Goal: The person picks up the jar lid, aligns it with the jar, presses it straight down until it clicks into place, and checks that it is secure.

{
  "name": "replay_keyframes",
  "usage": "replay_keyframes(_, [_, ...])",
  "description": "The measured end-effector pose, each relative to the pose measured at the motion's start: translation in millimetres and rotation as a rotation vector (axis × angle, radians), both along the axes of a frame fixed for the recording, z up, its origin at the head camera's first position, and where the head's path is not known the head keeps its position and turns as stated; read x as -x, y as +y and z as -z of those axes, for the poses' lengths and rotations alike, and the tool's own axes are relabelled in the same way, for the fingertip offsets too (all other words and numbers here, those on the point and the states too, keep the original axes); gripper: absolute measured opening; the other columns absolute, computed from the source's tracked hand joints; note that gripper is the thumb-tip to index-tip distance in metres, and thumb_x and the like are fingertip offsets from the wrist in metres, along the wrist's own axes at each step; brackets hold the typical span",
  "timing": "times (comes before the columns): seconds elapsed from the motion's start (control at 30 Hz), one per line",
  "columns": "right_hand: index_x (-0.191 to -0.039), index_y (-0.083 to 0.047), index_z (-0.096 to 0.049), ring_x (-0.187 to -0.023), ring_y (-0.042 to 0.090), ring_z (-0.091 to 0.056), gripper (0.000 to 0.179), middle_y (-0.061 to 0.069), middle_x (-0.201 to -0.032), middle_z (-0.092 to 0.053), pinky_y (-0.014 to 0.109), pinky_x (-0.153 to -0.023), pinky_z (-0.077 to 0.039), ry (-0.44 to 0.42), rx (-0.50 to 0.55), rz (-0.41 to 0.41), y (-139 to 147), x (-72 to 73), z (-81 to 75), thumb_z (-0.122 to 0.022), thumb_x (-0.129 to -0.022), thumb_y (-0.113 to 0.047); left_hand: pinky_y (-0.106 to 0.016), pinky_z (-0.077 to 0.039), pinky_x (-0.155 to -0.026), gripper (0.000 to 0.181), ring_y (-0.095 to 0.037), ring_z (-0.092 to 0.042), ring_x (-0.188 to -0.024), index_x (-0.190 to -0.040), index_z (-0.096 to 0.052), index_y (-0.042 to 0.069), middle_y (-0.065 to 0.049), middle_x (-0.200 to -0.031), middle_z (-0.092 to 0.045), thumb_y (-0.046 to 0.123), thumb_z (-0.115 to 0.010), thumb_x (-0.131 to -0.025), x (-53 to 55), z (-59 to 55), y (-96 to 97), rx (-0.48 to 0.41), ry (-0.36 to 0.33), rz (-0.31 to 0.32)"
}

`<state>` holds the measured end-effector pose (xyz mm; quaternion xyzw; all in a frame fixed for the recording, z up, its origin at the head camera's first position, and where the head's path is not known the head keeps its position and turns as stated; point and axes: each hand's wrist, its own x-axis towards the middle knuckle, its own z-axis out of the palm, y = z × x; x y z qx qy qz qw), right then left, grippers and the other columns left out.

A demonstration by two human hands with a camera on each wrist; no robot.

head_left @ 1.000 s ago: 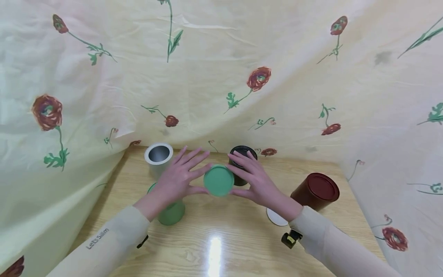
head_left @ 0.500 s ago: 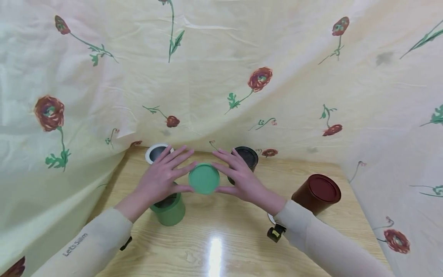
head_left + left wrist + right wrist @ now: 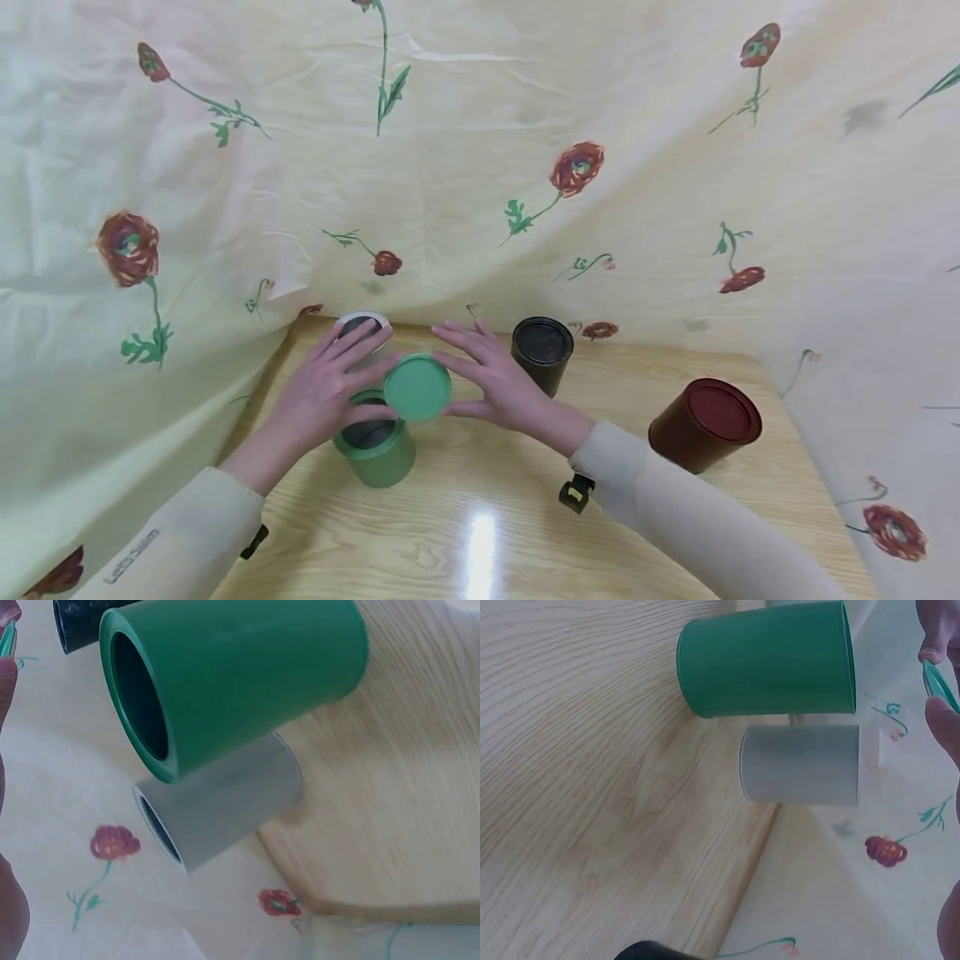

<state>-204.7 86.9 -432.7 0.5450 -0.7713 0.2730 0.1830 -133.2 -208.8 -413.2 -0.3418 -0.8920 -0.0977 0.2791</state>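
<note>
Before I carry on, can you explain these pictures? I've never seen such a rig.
There is no machine, just a person's bare left hand and right hand. The wide picture comes from a camera on the head; the two others from one on each wrist. Both hands pinch a thin round green disc by its edge. On the pale wooden table beneath stand an open green cylindrical canister, an open grey cylindrical canister, a black cylindrical canister and a dark red cylindrical canister.

We see a round, plain green lid, top towards us, held aloft by its rim between our left hand and right hand, near the upright, uncovered green can.
</note>
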Motion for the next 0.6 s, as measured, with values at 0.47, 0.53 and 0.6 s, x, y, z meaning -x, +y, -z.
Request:
replay_keyframes(0.47, [-0.145, -0.005, -0.067, -0.156, 0.034, -0.04, 0.082, 0.016, -0.165, -0.047, 0.056, -0.132, -0.019, -0.016, -0.097, -0.028, -32.8, -3.3, 0.9, -0.098, -0.077, -0.038, -0.049, -0.018, -0.133, 0.088, -0.045, -0.056, -0.139, -0.135, -0.075, 0.007, -0.019, -0.151, -0.061, 0.078, -0.041, -0.096, -19.6, 6.5, -27.0, -0.007, -0.002, -0.041])
replay_keyframes(0.53, [-0.144, -0.005, -0.067, -0.156, 0.035, -0.04, 0.081, 0.016, -0.164, -0.048, 0.057, -0.132, -0.02, -0.031, -0.107, -0.031, -36.2, -3.1, 2.0, -0.098, -0.077, -0.037, -0.048, -0.017, -0.134, 0.089, -0.045, -0.056, -0.139, -0.135, -0.075, 0.007, -0.019, -0.151, -0.061, 0.078, -0.04, -0.096, -21.5, 6.5, -29.5, -0.011, -0.026, -0.049])
replay_keyframes(0.6, [-0.145, -0.004, -0.066, -0.156, 0.034, -0.04, 0.081, 0.016, -0.165, -0.047, 0.058, -0.131, -0.022, -0.051, -0.122, -0.033, -39.4, -2.8, 3.5, -0.097, -0.077, -0.037, -0.048, -0.018, -0.133, 0.089, -0.046, -0.056, -0.139, -0.135, -0.075, 0.006, -0.019, -0.151, -0.061, 0.078, -0.041, -0.095, -22.9, 6.3, -31.5, -0.018, -0.047, -0.051])
